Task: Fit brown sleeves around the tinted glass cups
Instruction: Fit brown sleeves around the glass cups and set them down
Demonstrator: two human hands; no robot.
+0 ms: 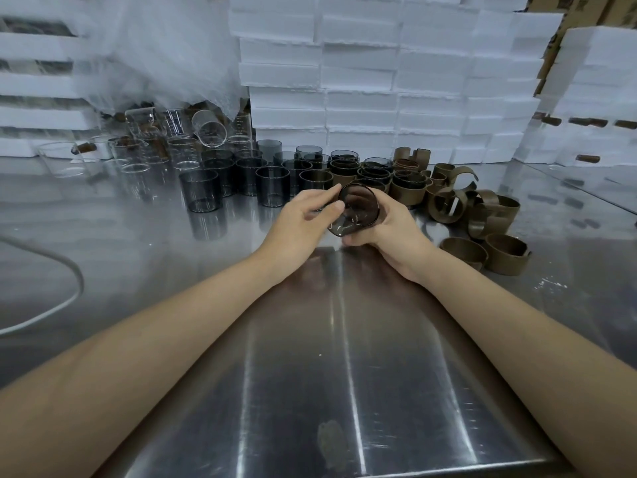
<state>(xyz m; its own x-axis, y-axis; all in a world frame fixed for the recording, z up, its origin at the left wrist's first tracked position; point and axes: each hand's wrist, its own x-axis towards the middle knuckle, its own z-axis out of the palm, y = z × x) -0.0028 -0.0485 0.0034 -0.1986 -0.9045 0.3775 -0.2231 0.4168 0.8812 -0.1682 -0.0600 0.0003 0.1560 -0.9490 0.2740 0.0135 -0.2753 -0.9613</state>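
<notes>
I am holding one smoke-tinted cylindrical glass cup [356,210] just above the brushed stainless-steel table [310,357]. It is tipped on its side, with one round end turned up toward me. My right hand [396,232] is gripping it from below and from the right, with the fingers curled round the wall and their tips showing beneath the lower end. My left hand [300,220] is reaching in from the left with its fingers nearly straight. Its forefinger and thumb are touching the left edge of the upturned end without closing round it. A brownish tone is showing along the cup's right edge, but I cannot tell whether a sleeve is sitting there. Beyond my hands, bare grey-tinted glass cups [272,188] are standing upright in rows. Just to their right, tinted cups wrapped in brown sleeves [408,191] are standing close together. Loose curled brown band sleeves [489,215] are lying heaped at the right, near my right wrist. Clear glass beakers [138,153] are crowding the far left, one of them lying tipped. Stacked white foam boxes [362,81] are standing behind the cups. A white cable [65,298] is curving across the table's left side.
</notes>
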